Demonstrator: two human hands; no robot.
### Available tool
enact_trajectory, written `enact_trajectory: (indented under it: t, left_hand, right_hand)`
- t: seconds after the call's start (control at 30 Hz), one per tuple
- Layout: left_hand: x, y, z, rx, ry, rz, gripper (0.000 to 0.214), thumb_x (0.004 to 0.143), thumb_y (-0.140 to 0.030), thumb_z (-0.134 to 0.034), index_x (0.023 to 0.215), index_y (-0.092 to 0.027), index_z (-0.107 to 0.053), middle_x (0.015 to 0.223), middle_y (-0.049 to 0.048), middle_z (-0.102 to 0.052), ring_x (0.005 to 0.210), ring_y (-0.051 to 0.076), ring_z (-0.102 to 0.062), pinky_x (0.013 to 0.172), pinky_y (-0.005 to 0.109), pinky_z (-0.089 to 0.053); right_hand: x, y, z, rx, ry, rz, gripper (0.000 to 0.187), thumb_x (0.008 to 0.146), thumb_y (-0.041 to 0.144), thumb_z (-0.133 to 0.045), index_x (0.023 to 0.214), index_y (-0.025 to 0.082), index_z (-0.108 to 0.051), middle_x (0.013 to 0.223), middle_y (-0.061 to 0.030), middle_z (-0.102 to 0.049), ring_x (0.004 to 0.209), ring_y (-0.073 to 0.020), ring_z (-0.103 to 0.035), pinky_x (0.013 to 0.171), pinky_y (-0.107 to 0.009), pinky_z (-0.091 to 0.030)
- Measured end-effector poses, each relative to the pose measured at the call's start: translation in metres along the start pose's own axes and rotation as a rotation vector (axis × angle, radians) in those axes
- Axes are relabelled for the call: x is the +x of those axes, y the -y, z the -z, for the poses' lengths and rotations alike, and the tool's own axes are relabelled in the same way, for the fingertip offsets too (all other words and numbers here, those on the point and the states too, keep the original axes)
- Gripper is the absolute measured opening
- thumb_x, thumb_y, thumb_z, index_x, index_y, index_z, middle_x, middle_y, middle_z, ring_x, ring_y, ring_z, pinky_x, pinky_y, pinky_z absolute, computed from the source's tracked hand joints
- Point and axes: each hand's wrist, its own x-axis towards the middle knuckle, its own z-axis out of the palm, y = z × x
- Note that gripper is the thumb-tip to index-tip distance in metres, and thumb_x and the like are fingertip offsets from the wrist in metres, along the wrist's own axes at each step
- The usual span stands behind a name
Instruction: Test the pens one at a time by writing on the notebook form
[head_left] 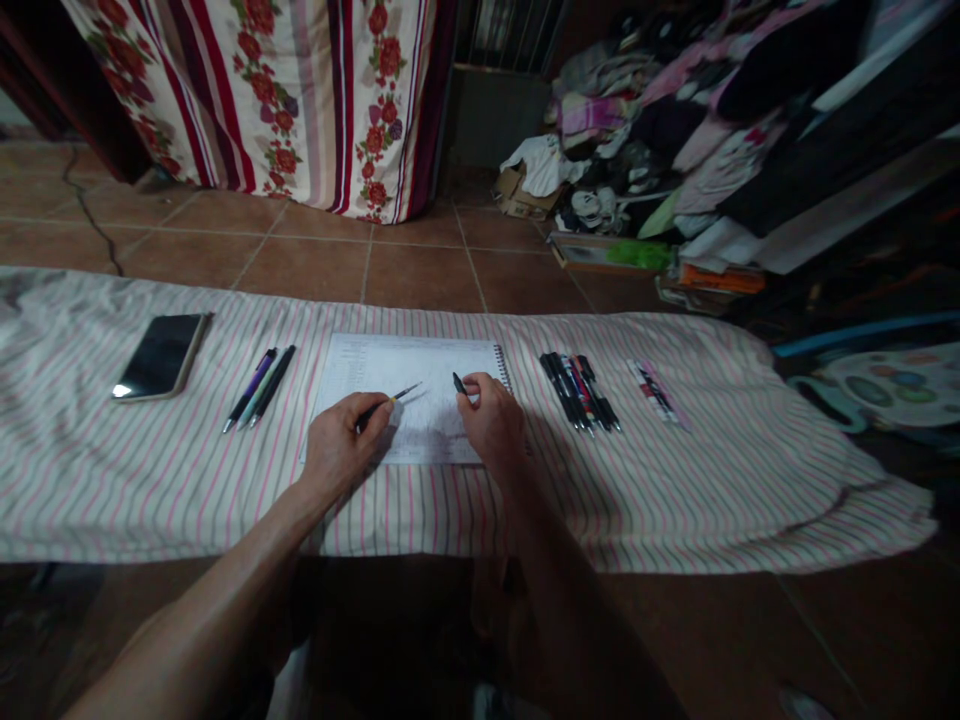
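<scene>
Slim pointed tool [406, 392] is pinched in left hand [349, 438] – long axis slanted away-right, toward black pen-like piece [458, 382] gripped by right hand [491, 417]; tips apart over notebook [420, 355].

I see pink and grey stripes across the off-white cloth [735, 430], a whitish notebook page [435, 358], a black pen [458, 383] and a dark tool [366, 414] banded yellow. At nine o'clock my feed shows a purple pen [259, 375]; at eleven, red roses and maroon stripes on the cream curtain [315, 110].
</scene>
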Motion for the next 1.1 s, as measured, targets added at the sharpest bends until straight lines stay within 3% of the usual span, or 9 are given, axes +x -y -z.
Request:
enact_trajectory:
  t: [0.1,0.23,0.33,0.47,0.7,1.1]
  left_hand:
    - [0.0,0.0,0.0,0.006,0.002,-0.002,0.026,0.085,-0.037,-0.048,0.09,-0.02,-0.068,0.087,0.0034,-0.071,0.077,0.017,-0.064,0.073,0.029,-0.049]
    - [0.0,-0.001,0.0,0.04,0.016,-0.011,0.027,0.086,-0.038,-0.047,0.09,-0.021,-0.068,0.088,0.0035,-0.071,0.077,0.017,-0.064,0.072,0.029,-0.049]
    - [-0.001,-0.003,-0.002,0.066,0.012,-0.023,0.027,0.086,-0.038,-0.047,0.09,-0.022,-0.068,0.088,0.0036,-0.071,0.076,0.017,-0.065,0.07,0.028,-0.049]
    - [-0.001,-0.005,-0.005,0.07,0.004,-0.037,0.026,0.086,-0.037,-0.047,0.09,-0.022,-0.068,0.087,0.0035,-0.071,0.076,0.017,-0.065,0.07,0.027,-0.048]
    - [0.0,-0.011,-0.012,0.084,0.026,-0.021,0.027,0.086,-0.037,-0.047,0.092,-0.02,-0.068,0.089,0.0044,-0.071,0.075,0.017,-0.064,0.071,0.028,-0.047]
    - [-0.002,-0.019,-0.021,0.119,0.059,-0.03,0.028,0.087,-0.037,-0.046,0.092,-0.021,-0.068,0.089,0.0049,-0.071,0.076,0.018,-0.065,0.069,0.029,-0.047]
  right_hand:
    - [0.002,0.002,0.0,0.127,0.001,-0.091,0.031,0.073,0.019,-0.052,0.102,0.018,-0.061,0.084,-0.006,-0.068,0.073,-0.0195,-0.061,0.073,-0.033,-0.044]
    - [0.006,0.005,0.0,0.536,0.044,-0.285,0.037,0.067,0.029,-0.057,0.102,0.018,-0.065,0.074,-0.0011,-0.066,0.061,-0.0143,-0.058,0.063,-0.028,-0.046]
    - [0.007,0.011,0.003,0.842,0.103,-0.438,0.038,0.064,0.034,-0.061,0.098,0.017,-0.067,0.067,0.0015,-0.063,0.056,-0.0107,-0.054,0.052,-0.022,-0.041]
    - [0.005,0.015,0.006,1.075,0.175,-0.593,0.036,0.062,0.035,-0.067,0.094,0.02,-0.068,0.07,0.0014,-0.064,0.059,-0.0098,-0.056,0.049,-0.019,-0.038]
    - [0.004,0.017,0.006,1.294,0.14,-0.675,0.027,0.06,0.031,-0.069,0.085,0.02,-0.065,0.069,0.0021,-0.064,0.059,-0.0091,-0.058,0.046,-0.018,-0.036]
    - [0.005,0.025,0.017,1.431,0.065,-0.803,0.02,0.059,0.02,-0.07,0.078,0.019,-0.065,0.071,0.0025,-0.065,0.065,-0.0083,-0.063,0.047,-0.013,-0.04]
